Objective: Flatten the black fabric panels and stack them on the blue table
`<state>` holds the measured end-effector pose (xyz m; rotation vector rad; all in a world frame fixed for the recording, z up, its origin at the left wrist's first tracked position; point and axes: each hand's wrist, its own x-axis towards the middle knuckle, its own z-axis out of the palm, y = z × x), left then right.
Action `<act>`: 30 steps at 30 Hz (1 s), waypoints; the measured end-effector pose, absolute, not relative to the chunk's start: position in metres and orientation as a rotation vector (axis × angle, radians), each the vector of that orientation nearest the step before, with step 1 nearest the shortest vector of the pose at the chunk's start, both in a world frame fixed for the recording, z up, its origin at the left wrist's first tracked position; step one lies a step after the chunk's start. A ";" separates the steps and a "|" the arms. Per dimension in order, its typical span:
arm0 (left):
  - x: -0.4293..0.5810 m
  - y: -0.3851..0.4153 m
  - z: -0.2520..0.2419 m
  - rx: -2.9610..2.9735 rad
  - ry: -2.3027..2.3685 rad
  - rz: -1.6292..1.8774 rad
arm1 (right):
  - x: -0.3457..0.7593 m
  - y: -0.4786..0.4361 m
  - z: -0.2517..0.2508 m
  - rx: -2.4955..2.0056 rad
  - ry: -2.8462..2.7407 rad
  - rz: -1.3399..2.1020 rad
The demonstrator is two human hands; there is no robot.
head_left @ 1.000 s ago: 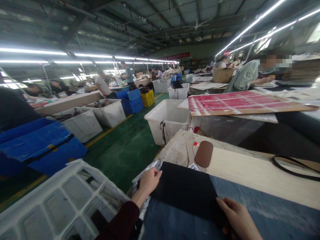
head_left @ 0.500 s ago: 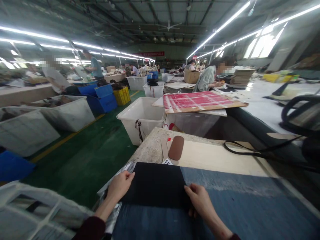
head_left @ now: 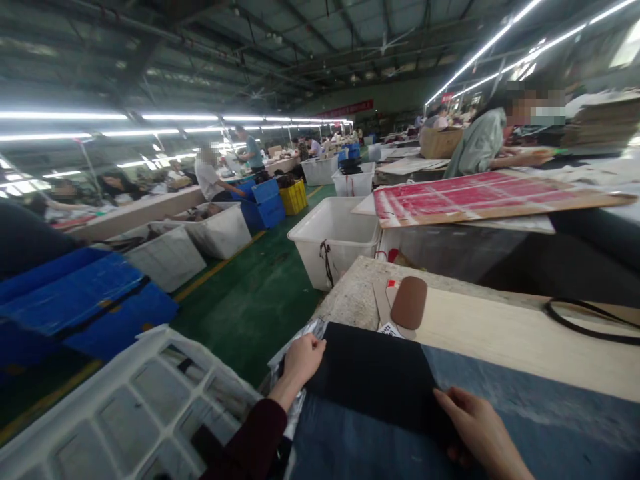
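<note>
A flat black piece of sheet material (head_left: 373, 377), fabric or leather I cannot tell, lies on the dark blue-grey work surface (head_left: 525, 380). My left hand (head_left: 303, 360) pinches its left edge between thumb and fingers. At the opposite edge my right hand (head_left: 470, 417) grips the piece, thumb on top and the other fingers partly hidden. Just beyond the black piece rests a brown rounded-rectangle piece (head_left: 409, 303), with a small printed white label (head_left: 389, 330) beside it.
A pale board (head_left: 480, 323) and a black strap loop (head_left: 575, 327) lie farther back. Beyond stand a white bin (head_left: 330, 227) and a red-and-white board (head_left: 470, 197). A white crate (head_left: 135, 413) and blue bins (head_left: 80, 293) are at left. A co-worker (head_left: 480, 143) leans over a table.
The view has turned left, so the table, black piece and both hands appear farther right. Both hands keep their hold on the black piece's edges.
</note>
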<state>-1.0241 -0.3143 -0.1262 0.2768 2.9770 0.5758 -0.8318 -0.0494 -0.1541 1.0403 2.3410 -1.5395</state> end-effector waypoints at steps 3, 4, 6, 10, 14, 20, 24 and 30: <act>-1.023 -0.315 -0.126 0.284 2.973 0.582 | -0.832 -0.050 -0.153 1.038 2.355 -1.530; -1.023 -0.315 -0.125 0.293 2.971 0.585 | -0.832 -0.051 -0.153 1.044 2.365 -1.524; -1.022 -0.315 -0.125 0.306 2.968 0.585 | -0.832 -0.051 -0.152 1.060 2.384 -1.516; -1.022 -0.315 -0.124 0.310 2.985 0.558 | -0.832 -0.051 -0.156 1.059 2.388 -1.539; -1.024 -0.313 -0.120 0.310 3.013 0.497 | -0.832 -0.048 -0.157 1.030 2.404 -1.551; -1.006 -0.305 -0.111 0.481 3.082 0.313 | -0.827 -0.057 -0.132 1.025 2.290 -1.899; -0.998 -0.296 -0.119 0.800 3.130 0.249 | -0.800 -0.043 -0.119 1.167 2.186 -1.972; -0.999 -0.298 -0.122 0.776 3.136 0.383 | -0.642 0.000 -0.078 1.297 2.402 -1.956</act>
